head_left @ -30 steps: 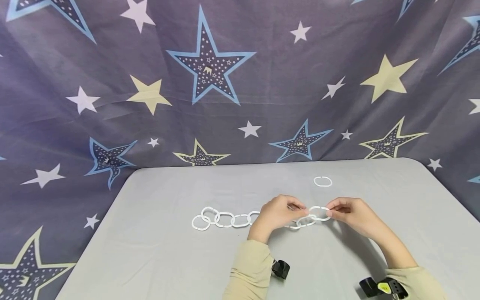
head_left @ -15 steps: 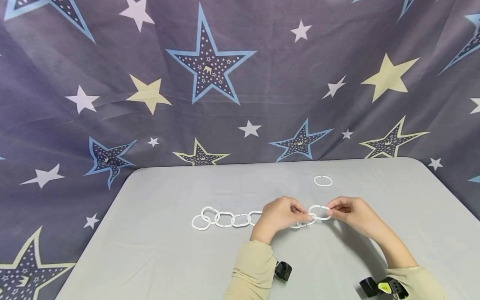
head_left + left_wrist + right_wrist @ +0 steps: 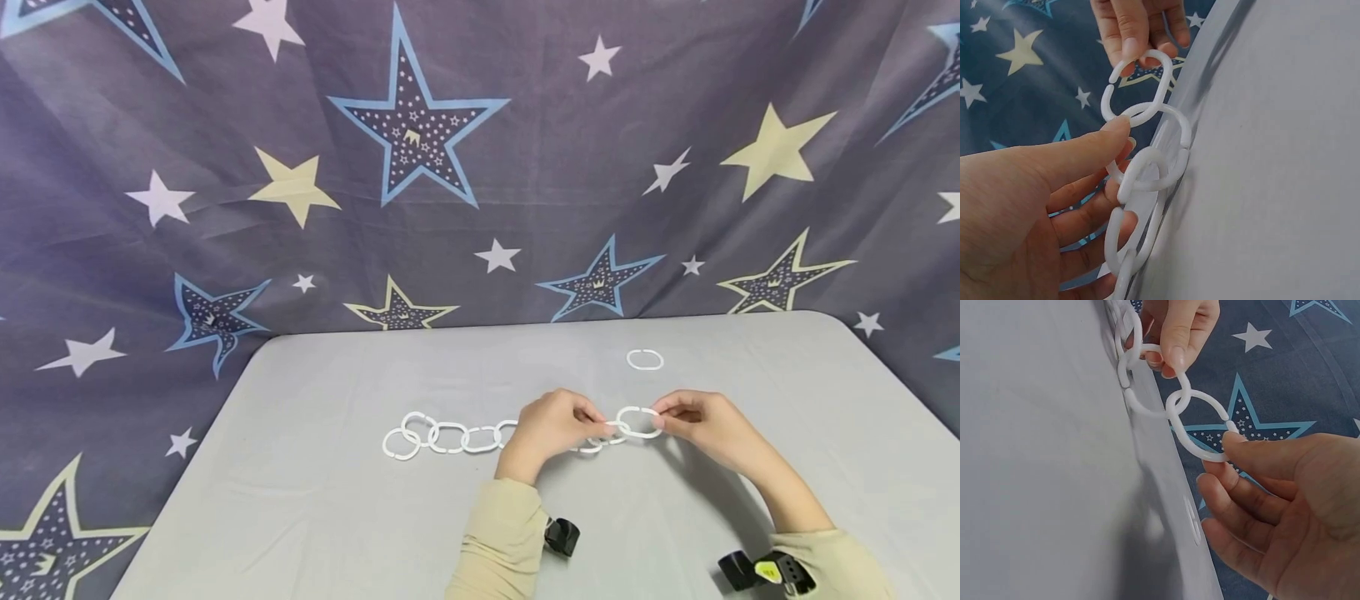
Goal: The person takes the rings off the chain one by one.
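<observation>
A chain of white plastic links (image 3: 450, 438) runs across the table, its left part lying flat and its right end raised between the hands. My left hand (image 3: 553, 429) pinches a link (image 3: 1175, 125) close to that end between thumb and fingers, and hides the middle of the chain in the head view. My right hand (image 3: 701, 425) pinches the end link (image 3: 1188, 440) by its outer side. In both wrist views this end link passes through the link in the left hand. A narrow gap shows in its side near the right thumb.
One loose white link (image 3: 645, 360) lies on the grey-covered table (image 3: 300, 517) behind the hands. A dark curtain (image 3: 540, 167) with stars hangs along the table's back edge. Black straps with devices (image 3: 561, 537) are worn at both wrists.
The left hand shifts slightly right, then back left, with its link. The end link now overlaps the pinched link at its left side. The right hand barely moves.
</observation>
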The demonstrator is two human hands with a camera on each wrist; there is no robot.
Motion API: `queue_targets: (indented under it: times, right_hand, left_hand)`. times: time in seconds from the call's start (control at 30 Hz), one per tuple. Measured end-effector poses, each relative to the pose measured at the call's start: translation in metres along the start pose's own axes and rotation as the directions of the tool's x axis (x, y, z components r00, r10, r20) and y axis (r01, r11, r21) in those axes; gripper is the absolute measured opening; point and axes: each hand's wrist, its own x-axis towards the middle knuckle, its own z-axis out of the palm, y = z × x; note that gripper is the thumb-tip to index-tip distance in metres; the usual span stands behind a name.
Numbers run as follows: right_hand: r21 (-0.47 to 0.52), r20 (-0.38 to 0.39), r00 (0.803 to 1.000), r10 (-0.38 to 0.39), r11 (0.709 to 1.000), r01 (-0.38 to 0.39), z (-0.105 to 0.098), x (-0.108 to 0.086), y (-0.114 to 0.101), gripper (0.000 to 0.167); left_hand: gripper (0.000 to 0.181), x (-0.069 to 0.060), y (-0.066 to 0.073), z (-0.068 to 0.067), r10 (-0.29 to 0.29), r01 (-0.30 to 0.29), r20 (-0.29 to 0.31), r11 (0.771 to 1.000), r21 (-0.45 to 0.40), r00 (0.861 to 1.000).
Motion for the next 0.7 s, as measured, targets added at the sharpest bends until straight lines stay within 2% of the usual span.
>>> queue_targets:
  times: [0.17, 0.33, 0.7]
  right_hand:
    - [0.005, -0.005, 1.000, -0.005, 1.000, 0.005, 0.0014, 0.0006, -0.0009, 0.015]
    - [-0.004, -0.016, 1.000, 0.007, 1.000, -0.008, 0.0032, 0.0006, -0.0015, 0.014]
    - [0.025, -0.014, 0.999, 0.039, 0.999, -0.038, 0.0069, 0.0014, -0.0037, 0.018]
  left_hand:
    - [0.013, 0.0001, -0.0043, -0.0039, 0.008, -0.010, -0.027, 0.999, -0.040, 1.000]
    - [0.012, -0.0005, -0.0048, -0.0053, 0.012, -0.013, -0.027, 0.998, -0.067, 1.000]
    - [0.011, -0.0004, -0.0031, -0.0055, 0.012, -0.016, -0.068, 0.998, -0.059, 0.998]
